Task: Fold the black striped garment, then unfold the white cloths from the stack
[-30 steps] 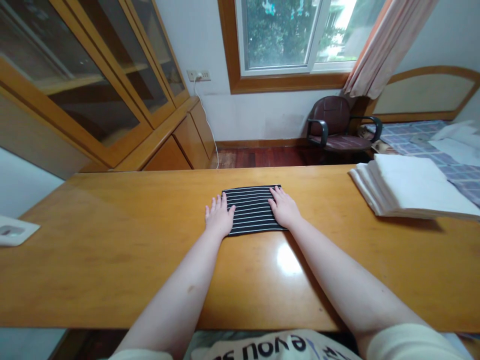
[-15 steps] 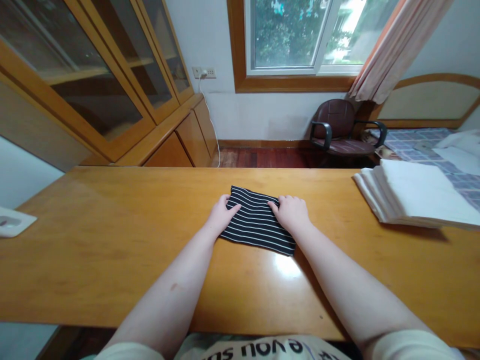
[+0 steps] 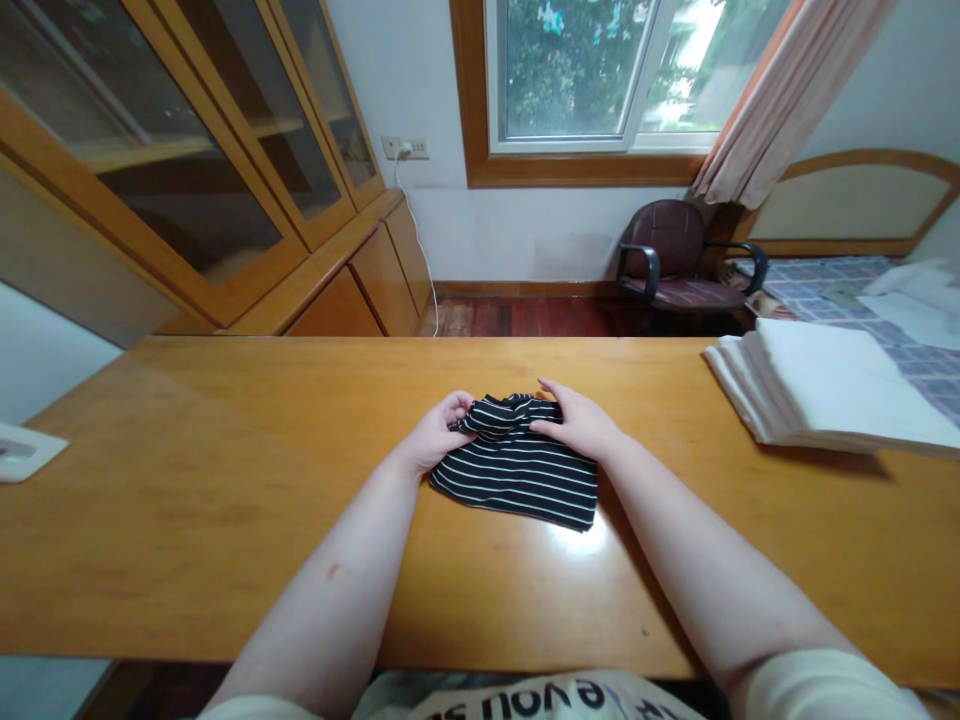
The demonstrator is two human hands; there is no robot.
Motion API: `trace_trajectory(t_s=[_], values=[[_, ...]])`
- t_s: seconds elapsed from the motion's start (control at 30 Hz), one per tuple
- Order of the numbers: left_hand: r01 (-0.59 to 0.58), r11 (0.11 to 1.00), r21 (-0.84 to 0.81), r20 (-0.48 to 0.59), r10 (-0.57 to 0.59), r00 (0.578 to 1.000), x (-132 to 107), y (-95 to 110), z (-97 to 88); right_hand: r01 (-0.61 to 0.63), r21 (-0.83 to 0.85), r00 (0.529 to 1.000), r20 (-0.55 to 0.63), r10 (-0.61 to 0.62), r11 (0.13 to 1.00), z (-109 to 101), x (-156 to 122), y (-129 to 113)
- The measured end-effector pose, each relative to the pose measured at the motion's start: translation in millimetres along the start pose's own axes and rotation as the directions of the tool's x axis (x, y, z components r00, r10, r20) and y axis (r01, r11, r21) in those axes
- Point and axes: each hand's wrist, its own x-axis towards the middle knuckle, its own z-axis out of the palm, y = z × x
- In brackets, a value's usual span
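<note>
A black cloth with thin white stripes (image 3: 517, 475) lies on the wooden table (image 3: 247, 500) in front of me. Its far edge is bunched and folded over, while the near part stays flat. My left hand (image 3: 442, 432) pinches the far left corner between thumb and fingers. At the far right corner, my right hand (image 3: 576, 420) rests against the cloth with thumb and fingers spread apart; the thumb lies on the striped fabric and a finger reaches past the far edge.
A stack of folded white cloth (image 3: 832, 385) sits at the table's right end. At the left edge lies a white object (image 3: 30, 452). Beyond the table stand a glass-door cabinet (image 3: 300, 240), a dark red armchair (image 3: 667, 250) and a bed (image 3: 840, 290).
The cloth's far edge, flat before, is now rumpled and folded toward me. The cloth has shifted slightly nearer. My right hand's fingers have spread and my left hand has closed on the corner.
</note>
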Motion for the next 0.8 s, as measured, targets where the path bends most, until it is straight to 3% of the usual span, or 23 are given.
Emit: trace_trajectory(t_s=[0.13,0.23,0.47,0.6,0.7,0.8], values=[[0.136,0.972,-0.190,0.101,-0.118,0.988,-6.7,6.3,1.4,0.129,0.039,0.985,0.109,-0.132,0.991,-10.4,-1.8,-12.9],[0.183,0.956,-0.230,0.118,-0.159,0.980,-8.9,10.8,1.8,0.090,0.122,0.968,0.221,-0.115,0.988,-14.7,-4.0,-22.7],[0.080,0.973,-0.216,-0.038,-0.091,0.995,6.9,-0.9,-4.3,-0.033,0.401,0.952,0.292,-0.094,0.916,-15.0,-9.2,-35.4],[0.105,0.962,-0.251,-0.084,-0.130,0.988,16.6,-13.7,-6.7,-0.088,0.468,0.956,0.289,-0.058,0.879,-9.9,-10.6,-31.8],[0.150,0.947,-0.285,-0.129,-0.193,0.973,18.2,-16.4,-7.1,-0.161,0.654,0.965,0.260,-0.021,0.739,-9.2,-12.6,-23.0],[0.177,0.922,-0.344,-0.210,-0.259,0.943,18.1,-13.8,-6.8,-0.210,0.784,0.976,0.201,0.081,0.584,-23.8,-17.5,-6.8]])
